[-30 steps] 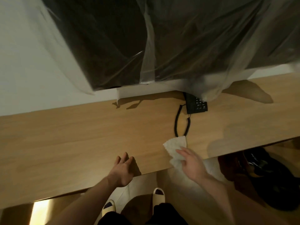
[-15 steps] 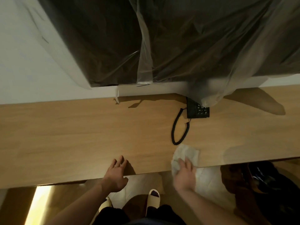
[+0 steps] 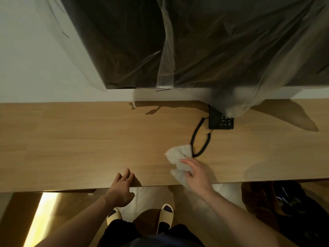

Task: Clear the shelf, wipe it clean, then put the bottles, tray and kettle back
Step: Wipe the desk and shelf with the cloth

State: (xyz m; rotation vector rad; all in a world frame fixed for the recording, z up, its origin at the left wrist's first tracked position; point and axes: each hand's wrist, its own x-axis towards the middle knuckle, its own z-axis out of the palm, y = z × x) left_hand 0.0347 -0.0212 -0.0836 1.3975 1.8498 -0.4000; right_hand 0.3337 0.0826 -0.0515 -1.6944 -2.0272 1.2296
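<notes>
A long wooden shelf (image 3: pixel 80 139) runs across the view below a white wall. My right hand (image 3: pixel 197 173) presses a crumpled white cloth (image 3: pixel 178 157) onto the shelf near its front edge, fingers fairly straight on top of it. The cloth's far end touches the coiled black cord (image 3: pixel 199 139) of a telephone. My left hand (image 3: pixel 122 188) rests on the front edge of the shelf, fingers spread and holding nothing. No bottles, tray or kettle are in view.
A black telephone (image 3: pixel 220 120) sits at the back of the shelf, partly under clear plastic sheeting (image 3: pixel 231 59) draped over a large dark screen. Dark bags (image 3: pixel 284 207) lie on the floor under the shelf at right. My slippered feet (image 3: pixel 165 216) stand below.
My right hand has slid the cloth leftward and away from the edge, up against the phone cord. My left hand stays on the shelf's front edge.
</notes>
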